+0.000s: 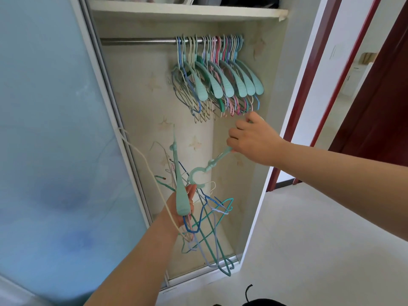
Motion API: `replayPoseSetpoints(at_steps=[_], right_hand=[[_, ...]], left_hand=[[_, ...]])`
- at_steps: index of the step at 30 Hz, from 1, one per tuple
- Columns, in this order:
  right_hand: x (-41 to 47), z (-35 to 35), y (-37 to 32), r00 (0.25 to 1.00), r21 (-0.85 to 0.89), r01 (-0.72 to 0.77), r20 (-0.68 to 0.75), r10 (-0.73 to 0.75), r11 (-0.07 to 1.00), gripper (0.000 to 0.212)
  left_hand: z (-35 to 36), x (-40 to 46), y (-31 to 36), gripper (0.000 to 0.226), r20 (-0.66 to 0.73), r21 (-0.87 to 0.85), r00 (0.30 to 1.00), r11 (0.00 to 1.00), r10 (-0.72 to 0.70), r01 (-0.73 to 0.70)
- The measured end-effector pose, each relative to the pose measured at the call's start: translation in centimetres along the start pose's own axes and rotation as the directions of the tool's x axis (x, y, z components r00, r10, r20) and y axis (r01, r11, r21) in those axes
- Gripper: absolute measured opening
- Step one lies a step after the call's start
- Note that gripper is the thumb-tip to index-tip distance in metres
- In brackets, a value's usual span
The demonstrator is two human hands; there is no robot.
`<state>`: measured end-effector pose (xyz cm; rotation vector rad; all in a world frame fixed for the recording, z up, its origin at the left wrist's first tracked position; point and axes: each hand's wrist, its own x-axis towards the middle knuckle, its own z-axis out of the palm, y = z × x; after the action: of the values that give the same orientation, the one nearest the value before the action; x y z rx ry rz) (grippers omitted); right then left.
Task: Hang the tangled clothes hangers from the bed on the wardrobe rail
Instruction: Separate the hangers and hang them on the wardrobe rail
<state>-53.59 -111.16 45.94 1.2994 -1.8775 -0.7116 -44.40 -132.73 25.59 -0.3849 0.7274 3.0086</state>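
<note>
My left hand grips a tangled bunch of hangers low in the open wardrobe: thin blue, teal, white and cream wire ones plus a wide mint plastic arm. My right hand is closed on a mint plastic hanger whose round hook points down-left, close to the bunch. The metal wardrobe rail runs across the top. Several hangers hang crowded at its right end; its left part is bare.
A frosted sliding door stands at the left of the opening. A white shelf sits above the rail. The wardrobe's white side panel and a dark red door frame are at the right. Pale floor lies below.
</note>
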Motion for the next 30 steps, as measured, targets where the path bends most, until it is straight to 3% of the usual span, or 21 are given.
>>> replayPoseSetpoints(at_steps=[3,7,15,19,21,25,28,30], right_hand=[[-0.3,0.8,-0.1,0.998,-0.024,0.021,-0.058,-0.022,0.999,0.01],[-0.9,1.9,0.4,0.982,-0.09,0.076,-0.165,-0.09,0.993,0.013],[-0.9,2.7,1.1,0.961,-0.12,0.137,-0.225,-0.161,0.983,0.012],[-0.3,2.3,0.9,0.977,-0.054,0.174,-0.118,-0.179,0.983,0.012],[-0.2,2.6,1.7,0.988,0.015,0.155,-0.023,-0.155,0.988,0.018],[-0.7,4.9,3.0,0.988,0.109,0.028,0.148,-0.044,0.994,0.028],[-1.2,6.0,2.7,0.985,0.137,-0.031,0.174,0.007,0.99,0.028],[-1.2,6.6,2.6,0.974,0.09,-0.077,0.219,0.056,0.993,0.028]], left_hand=[[1.5,-0.1,-0.7,0.054,-0.135,0.025,0.991,1.0,0.011,-0.008],[2.2,0.6,-0.7,0.029,-0.195,-0.01,0.981,1.0,0.005,-0.007],[3.4,2.6,-1.5,0.018,-0.248,0.11,0.967,0.994,0.053,-0.026],[3.3,3.9,-1.4,0.029,-0.305,0.203,0.951,0.979,0.051,0.013],[2.8,4.4,-1.4,0.031,-0.304,0.169,0.953,0.985,0.019,0.034],[2.3,5.2,-1.4,0.044,-0.324,0.097,0.946,0.995,0.022,0.01],[2.1,5.7,-0.9,0.039,-0.325,0.096,0.942,0.994,0.077,-0.048],[1.6,5.7,-0.7,0.048,-0.303,0.099,0.949,0.993,0.086,-0.059]])
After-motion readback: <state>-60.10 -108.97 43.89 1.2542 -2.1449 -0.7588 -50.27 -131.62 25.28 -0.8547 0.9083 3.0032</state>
